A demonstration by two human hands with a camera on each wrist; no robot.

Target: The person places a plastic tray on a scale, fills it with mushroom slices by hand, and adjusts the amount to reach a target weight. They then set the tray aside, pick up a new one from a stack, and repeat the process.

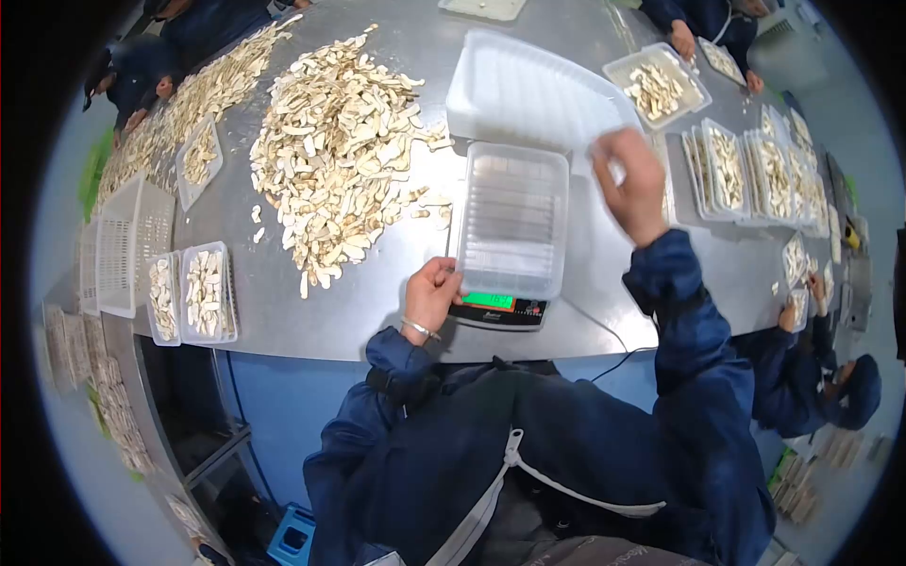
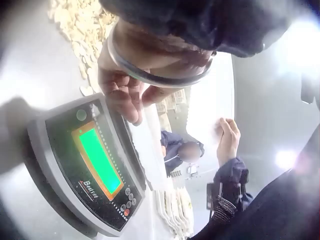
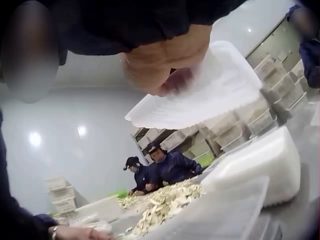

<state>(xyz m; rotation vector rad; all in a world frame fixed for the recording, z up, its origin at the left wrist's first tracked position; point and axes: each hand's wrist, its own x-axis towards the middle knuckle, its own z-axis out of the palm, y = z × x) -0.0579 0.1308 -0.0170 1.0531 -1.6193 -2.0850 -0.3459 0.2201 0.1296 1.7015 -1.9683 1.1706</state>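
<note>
A clear plastic tray (image 1: 514, 222) rests on a digital scale (image 1: 495, 316) with a lit green display (image 2: 100, 155). My left hand (image 1: 432, 297) pinches the tray's near left corner, its fingertips right at the rim. Raised to the right of the scale, my right hand (image 1: 630, 184) is blurred, with its fingers curled. It grips the edge of a white plastic tray (image 3: 215, 95), which hangs in the air beside the hand in the right wrist view. Behind the scale stands a stack of white trays (image 3: 260, 165), overlapped by the held tray in the head view.
A large heap of dried sliced pieces, perhaps mushrooms (image 1: 330, 151), spreads left of the scale. Filled trays (image 1: 206, 292) stand at the left front edge, near white baskets (image 1: 127, 245). More filled trays (image 1: 727, 170) line the right. Other people work around the table. A cable (image 1: 618, 349) trails right.
</note>
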